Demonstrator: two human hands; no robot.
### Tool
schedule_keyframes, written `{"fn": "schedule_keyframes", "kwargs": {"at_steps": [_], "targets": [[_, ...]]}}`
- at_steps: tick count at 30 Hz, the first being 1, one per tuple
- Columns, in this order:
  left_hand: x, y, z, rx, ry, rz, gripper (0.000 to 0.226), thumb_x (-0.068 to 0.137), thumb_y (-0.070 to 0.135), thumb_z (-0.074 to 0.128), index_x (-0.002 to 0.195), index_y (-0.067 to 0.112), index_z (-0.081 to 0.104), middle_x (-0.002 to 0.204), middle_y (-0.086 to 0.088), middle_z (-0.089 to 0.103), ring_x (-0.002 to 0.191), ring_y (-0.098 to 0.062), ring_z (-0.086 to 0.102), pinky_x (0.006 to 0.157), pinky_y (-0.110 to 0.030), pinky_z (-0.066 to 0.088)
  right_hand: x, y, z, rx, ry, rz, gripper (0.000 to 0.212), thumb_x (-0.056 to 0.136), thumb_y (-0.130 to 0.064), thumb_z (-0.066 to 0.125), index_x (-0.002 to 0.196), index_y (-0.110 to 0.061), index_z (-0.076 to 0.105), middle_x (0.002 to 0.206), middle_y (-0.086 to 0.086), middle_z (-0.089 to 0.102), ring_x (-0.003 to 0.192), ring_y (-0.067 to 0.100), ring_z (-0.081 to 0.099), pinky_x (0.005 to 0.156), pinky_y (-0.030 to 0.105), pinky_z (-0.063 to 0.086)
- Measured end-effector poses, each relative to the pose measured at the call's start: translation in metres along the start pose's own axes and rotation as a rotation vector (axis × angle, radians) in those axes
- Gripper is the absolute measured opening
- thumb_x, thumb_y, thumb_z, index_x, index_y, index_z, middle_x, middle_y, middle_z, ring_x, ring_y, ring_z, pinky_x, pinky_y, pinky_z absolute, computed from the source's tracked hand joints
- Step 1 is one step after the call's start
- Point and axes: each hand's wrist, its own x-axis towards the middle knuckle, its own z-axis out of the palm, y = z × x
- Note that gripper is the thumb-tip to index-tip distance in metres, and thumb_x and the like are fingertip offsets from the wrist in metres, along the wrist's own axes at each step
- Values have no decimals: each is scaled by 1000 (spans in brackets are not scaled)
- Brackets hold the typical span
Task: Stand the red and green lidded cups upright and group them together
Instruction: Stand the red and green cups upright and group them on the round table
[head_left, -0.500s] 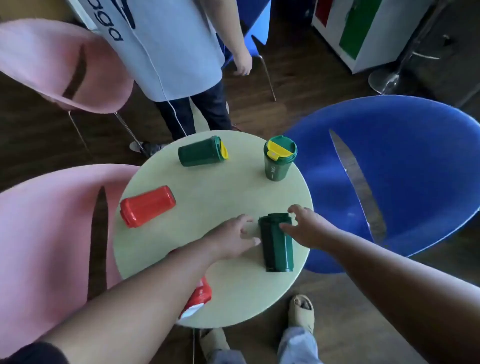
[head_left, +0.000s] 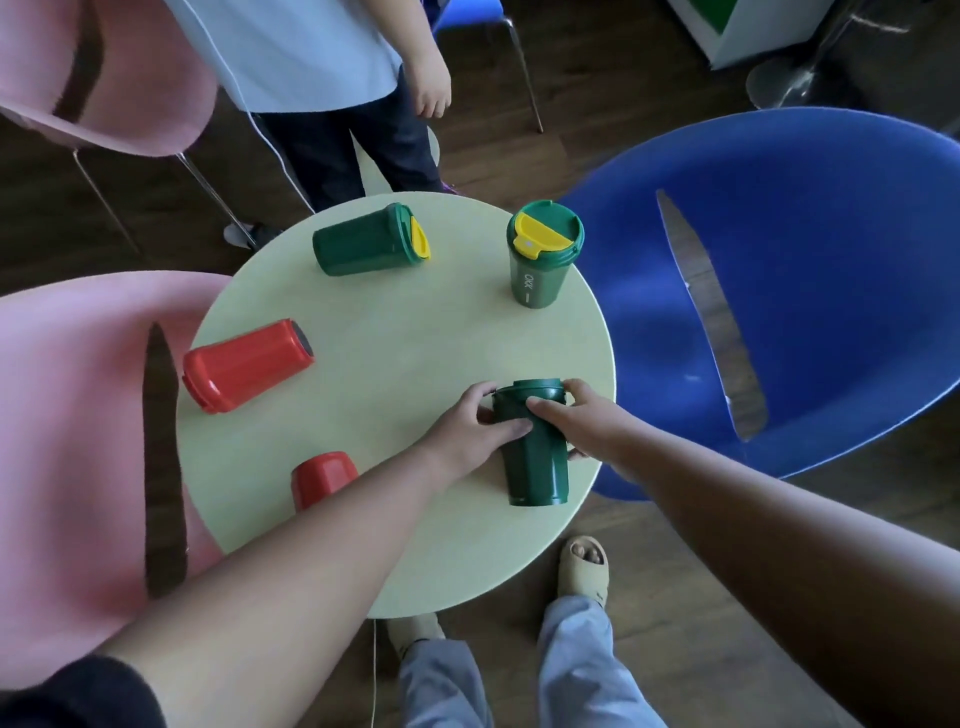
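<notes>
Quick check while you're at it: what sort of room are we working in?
Probably a casual lounge or break area, not a workshop: a small round table ringed by moulded pink and blue tub chairs on a dark wood floor, with another person standing by.

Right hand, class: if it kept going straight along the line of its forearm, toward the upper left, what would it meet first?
The right hand already grips the lying green cup, so that comes first. Past it, the left hand on the cup's other side. Farther along, perhaps the lying red cup; depth is unclear.
</notes>
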Motion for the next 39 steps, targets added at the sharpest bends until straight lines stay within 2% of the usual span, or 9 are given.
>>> {"fn": "schedule_keyframes", "kwargs": {"at_steps": [7,11,16,20,23,27,32,35,39], "targets": [[1,4,-6,-63,49,50,79,66,43,83,135,32,46,114,2,62,110,-14,61,96,-31,49,-2,-8,5,85,2,-57,51,85,-49,67,125,-27,45,107,0,64,98,18,65,90,44,56],[-6,9,-26,-53,109,190,84,60,38,85,133,33,43,121,1,62,104,-11,64,94,-32,53,-4,-22,4,78,27,-192,70,76,-45,77,134,-27,41,106,-1,67,96,16,67,92,43,55],[-18,14,-51,126,212,367,96,69,30,89,147,29,34,131,4,54,107,-10,61,87,-16,46,-10,-40,6,14,32,-361,86,60,-41,87,129,-32,36,117,-4,64,102,12,65,89,40,56],[-25,10,-61,283,274,488,103,67,36,89,152,26,30,148,1,45,128,-14,49,103,-28,45,-13,-43,14,-80,65,-492,87,60,-34,92,124,-30,33,116,-9,60,105,11,62,90,39,55],[-31,2,-61,399,321,569,99,67,39,82,151,25,31,143,0,47,128,-15,48,99,-37,49,-16,-35,21,-156,93,-565,89,60,-35,92,124,-26,31,116,-8,59,105,18,63,93,38,53],[-35,-9,-55,501,351,647,97,68,30,79,151,25,30,132,-3,49,114,-22,55,83,-41,55,-21,-23,27,-211,108,-584,91,62,-36,91,127,-22,29,124,0,60,108,19,62,93,29,50],[-33,-10,-51,489,345,659,103,68,32,86,152,25,27,130,-4,49,116,-20,53,86,-36,54,-22,-20,26,-228,117,-577,93,62,-38,91,129,-22,28,127,0,59,109,19,62,93,29,50],[-33,-9,-53,488,330,652,103,69,34,86,152,26,27,131,-3,48,117,-18,51,88,-35,53,-23,-21,24,-244,115,-581,93,62,-40,90,129,-23,27,127,1,59,108,19,62,94,36,52],[-40,-15,-59,494,319,600,109,71,34,85,156,25,19,136,0,48,116,-12,53,89,-26,48,-29,-22,22,-231,66,-516,100,64,-43,88,138,-30,21,140,0,49,125,16,52,103,37,46]]}}
